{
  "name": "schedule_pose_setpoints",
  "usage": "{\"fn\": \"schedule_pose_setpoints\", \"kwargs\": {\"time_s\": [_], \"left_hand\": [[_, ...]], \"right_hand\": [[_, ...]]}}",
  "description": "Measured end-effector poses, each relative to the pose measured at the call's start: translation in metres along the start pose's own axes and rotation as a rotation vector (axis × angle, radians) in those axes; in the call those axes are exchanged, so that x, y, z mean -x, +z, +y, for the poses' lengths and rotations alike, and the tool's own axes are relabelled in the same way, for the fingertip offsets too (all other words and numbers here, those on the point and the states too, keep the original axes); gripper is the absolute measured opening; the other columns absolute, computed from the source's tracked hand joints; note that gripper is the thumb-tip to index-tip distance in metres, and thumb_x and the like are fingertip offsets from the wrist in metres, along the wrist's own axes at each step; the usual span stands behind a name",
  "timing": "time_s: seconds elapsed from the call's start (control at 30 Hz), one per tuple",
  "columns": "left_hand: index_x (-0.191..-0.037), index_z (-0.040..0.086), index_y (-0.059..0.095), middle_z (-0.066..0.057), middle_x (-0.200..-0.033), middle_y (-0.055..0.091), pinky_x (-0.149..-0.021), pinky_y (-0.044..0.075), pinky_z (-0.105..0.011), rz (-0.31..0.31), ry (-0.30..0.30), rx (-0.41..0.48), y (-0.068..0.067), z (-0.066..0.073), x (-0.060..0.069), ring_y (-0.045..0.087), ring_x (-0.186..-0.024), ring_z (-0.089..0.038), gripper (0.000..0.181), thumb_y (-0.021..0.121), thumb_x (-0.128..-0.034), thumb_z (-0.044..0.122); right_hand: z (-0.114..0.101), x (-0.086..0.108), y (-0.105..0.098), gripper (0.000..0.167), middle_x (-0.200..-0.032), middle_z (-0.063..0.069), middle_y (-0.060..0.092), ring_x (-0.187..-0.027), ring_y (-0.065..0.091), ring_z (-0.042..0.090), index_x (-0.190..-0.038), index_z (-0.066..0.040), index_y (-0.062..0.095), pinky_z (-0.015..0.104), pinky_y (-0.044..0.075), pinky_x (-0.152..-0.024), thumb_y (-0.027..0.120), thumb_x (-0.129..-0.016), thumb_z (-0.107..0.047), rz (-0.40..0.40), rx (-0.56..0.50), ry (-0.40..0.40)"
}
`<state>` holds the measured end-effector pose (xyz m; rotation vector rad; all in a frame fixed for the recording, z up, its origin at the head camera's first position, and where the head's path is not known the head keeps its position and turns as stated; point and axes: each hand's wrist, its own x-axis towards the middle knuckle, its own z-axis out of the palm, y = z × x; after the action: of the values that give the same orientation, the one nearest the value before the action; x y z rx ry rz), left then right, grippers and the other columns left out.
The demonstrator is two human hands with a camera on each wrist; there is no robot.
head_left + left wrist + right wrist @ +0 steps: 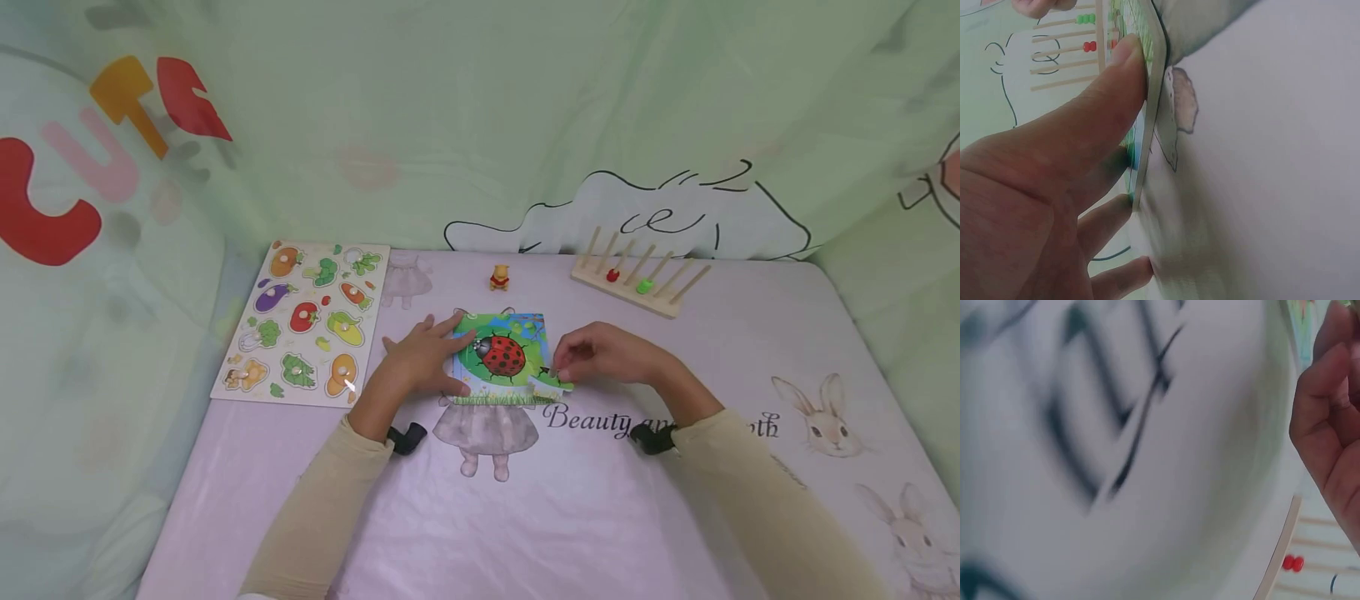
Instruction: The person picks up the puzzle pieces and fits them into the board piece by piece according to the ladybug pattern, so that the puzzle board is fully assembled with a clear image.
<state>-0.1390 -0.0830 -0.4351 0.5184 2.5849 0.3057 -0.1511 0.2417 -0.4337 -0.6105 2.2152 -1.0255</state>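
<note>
A square ladybug jigsaw puzzle lies on the cloth in front of me. My left hand rests on its left side with fingers spread. In the left wrist view, the thumb presses on the board's face near its edge. At the lower right corner my right hand pinches a puzzle piece between thumb and fingertips. That piece sits slightly tilted over the corner. In the right wrist view, the right hand shows curled fingers, with the piece mostly out of frame.
A vegetable peg puzzle board lies at the left. Behind the jigsaw stands a small yellow bear figure in a red shirt. A wooden peg rack with red and green beads is at the back right, near the curtain.
</note>
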Motion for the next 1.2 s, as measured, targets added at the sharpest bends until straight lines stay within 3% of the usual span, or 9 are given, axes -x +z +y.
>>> {"fn": "schedule_pose_setpoints", "kwargs": {"time_s": [0.27,0.53,0.87,1.2], "left_hand": [[-0.159,0.037,0.033,0.01,-0.173,0.008,-0.102,0.017,-0.089,0.002,0.001,-0.003,0.001,0.0,0.001,0.009,-0.16,-0.037,0.096,0.081,-0.0792,0.057],[-0.159,0.039,0.032,0.012,-0.173,0.008,-0.102,0.017,-0.089,-0.002,-0.005,0.0,0.001,-0.001,-0.001,0.009,-0.16,-0.036,0.095,0.081,-0.079,0.058],[-0.159,0.039,0.032,0.012,-0.173,0.007,-0.103,0.018,-0.088,-0.01,-0.013,-0.011,0.0,0.001,0.0,0.01,-0.16,-0.036,0.095,0.08,-0.0798,0.059],[-0.159,0.038,0.032,0.011,-0.173,0.007,-0.103,0.018,-0.088,-0.007,-0.012,-0.015,-0.001,0.001,0.001,0.01,-0.16,-0.036,0.095,0.08,-0.0801,0.058]], "right_hand": [[-0.022,-0.016,0.011,0.006,-0.097,0.008,0.067,-0.075,0.07,0.026,-0.099,-0.011,0.073,0.037,0.062,-0.07,0.074,-0.094,-0.013,-0.009,-0.092,-0.003],[-0.034,-0.029,0.021,0.008,-0.1,0.011,0.067,-0.077,0.074,0.027,-0.1,-0.007,0.073,0.036,0.063,-0.073,0.075,-0.092,-0.007,0.045,-0.112,-0.023],[-0.038,-0.037,0.03,0.018,-0.088,0.005,0.071,-0.075,0.068,0.017,-0.103,-0.007,0.075,0.027,0.056,-0.075,0.08,-0.086,-0.005,0.071,-0.01,-0.06],[-0.037,-0.04,0.038,0.011,-0.078,0.001,0.074,-0.069,0.071,0.019,-0.097,-0.006,0.074,0.028,0.056,-0.069,0.077,-0.087,-0.007,0.095,0.023,0.008]]}}
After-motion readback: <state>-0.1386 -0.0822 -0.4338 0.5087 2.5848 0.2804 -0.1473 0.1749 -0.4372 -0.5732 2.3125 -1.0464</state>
